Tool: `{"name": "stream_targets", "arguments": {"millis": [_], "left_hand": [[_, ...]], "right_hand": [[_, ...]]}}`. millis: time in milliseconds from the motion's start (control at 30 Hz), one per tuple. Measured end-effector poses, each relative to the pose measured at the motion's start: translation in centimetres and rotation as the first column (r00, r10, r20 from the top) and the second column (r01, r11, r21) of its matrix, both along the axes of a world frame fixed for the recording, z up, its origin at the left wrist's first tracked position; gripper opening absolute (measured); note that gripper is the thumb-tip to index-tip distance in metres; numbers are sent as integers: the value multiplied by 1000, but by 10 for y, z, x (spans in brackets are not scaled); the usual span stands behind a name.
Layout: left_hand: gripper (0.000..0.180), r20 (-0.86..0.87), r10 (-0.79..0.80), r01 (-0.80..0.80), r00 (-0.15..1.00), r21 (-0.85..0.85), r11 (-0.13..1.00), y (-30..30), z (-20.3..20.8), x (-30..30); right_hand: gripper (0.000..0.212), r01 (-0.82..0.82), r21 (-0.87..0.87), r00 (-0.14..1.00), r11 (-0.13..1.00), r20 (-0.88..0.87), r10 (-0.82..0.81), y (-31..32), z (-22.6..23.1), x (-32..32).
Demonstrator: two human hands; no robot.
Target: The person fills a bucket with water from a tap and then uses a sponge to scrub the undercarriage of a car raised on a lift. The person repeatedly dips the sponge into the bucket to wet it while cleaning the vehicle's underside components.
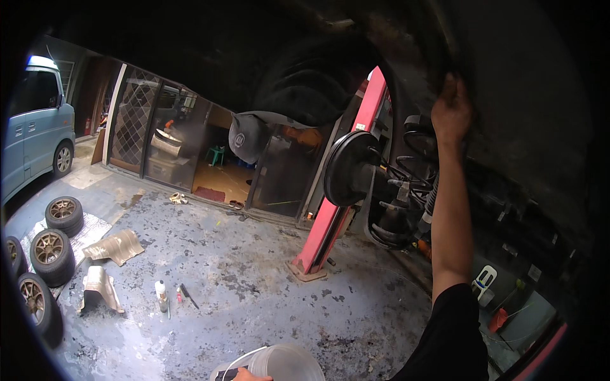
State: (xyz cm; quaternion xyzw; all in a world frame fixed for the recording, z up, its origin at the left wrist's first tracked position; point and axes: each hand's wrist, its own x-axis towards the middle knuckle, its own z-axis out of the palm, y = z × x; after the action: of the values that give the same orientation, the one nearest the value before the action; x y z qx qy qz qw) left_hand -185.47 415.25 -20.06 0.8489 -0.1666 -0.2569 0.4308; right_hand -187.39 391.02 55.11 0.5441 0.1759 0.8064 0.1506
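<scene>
My right hand (452, 113) is raised against the dark underside of a lifted vehicle (521, 95). Its fingers are pressed together, and shadow hides what lies between them. Left of that forearm are a round dark brake drum or disc (348, 169) and a coil spring (420, 136) in the wheel area. At the lower edge, a translucent plastic bucket (293, 365) with a white handle is partly in view. My left hand (251, 376) grips it at its near left side, with most of the fingers cut off by the frame. A dark item beside that hand is unclear.
A red lift post (340, 219) stands beyond the wheel area. Several wheels (53, 254), bent metal shields (114, 246) and small bottles (161, 292) lie on the worn floor at left. A light-blue van (39, 124) is parked far left. A doorway (219, 168) opens behind.
</scene>
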Motion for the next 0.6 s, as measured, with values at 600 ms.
{"name": "stream_targets", "arguments": {"millis": [600], "left_hand": [[46,80,26,-25,996,-20,999,5,-30,19]], "right_hand": [[41,-84,-35,996,996,-8,84,62,-14,15]]}}
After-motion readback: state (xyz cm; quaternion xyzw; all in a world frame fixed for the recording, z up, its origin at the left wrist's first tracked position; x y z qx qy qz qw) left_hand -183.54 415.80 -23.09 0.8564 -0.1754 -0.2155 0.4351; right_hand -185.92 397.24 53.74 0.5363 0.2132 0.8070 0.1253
